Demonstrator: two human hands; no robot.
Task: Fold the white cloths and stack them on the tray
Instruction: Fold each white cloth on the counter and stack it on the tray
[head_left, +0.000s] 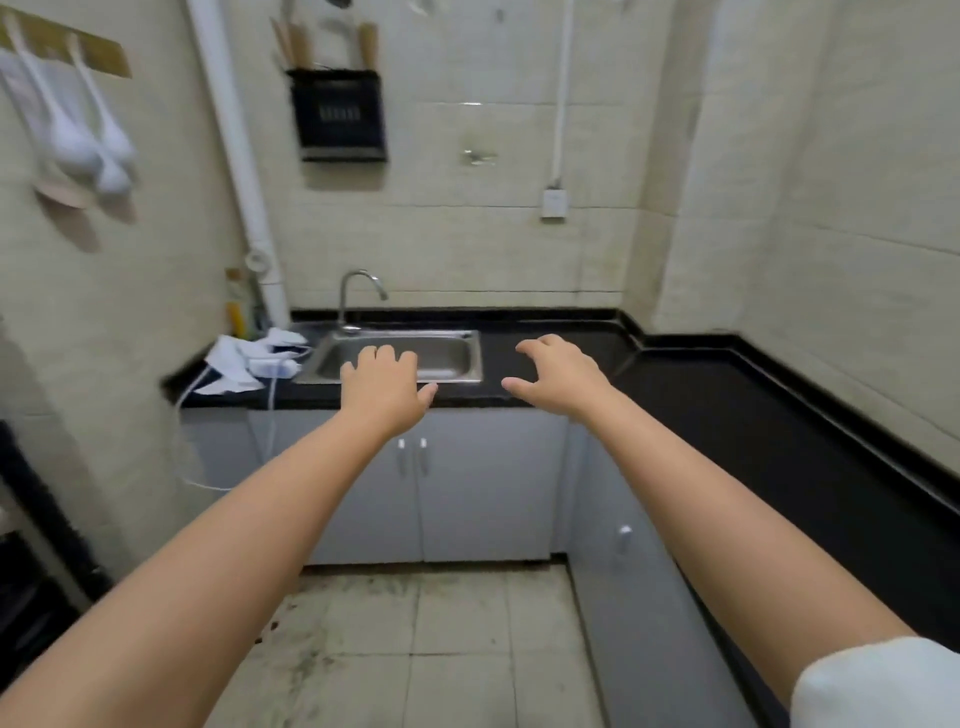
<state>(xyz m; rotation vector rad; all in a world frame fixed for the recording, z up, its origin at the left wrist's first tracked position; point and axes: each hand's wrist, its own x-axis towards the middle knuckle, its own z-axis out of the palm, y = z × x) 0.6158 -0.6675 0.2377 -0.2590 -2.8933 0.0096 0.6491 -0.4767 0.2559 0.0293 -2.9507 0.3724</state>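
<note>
Head view showed a black L-shaped countertop running along the tiled walls, with grey cabinets under it; no brand, label or writing could be read anywhere, and the frame was blurred. Both arms reached forward over the floor toward the counter. A steel sink sat in the counter just beyond the fingertips of the left hand, whose fingers were loosely curled downward, slightly apart, and held nothing. The right hand hovered over the bare counter just right of the sink, its fingers curved and spread like a claw, thumb out to the side, also holding nothing. The white cloths lay in a crumpled heap on the counter's far left end, left of the sink and well to the left of the left hand's fingers, touching neither hand; a white cable hung down from that heap over the cabinet front. A tap stood behind the sink, beyond both hands.
</note>
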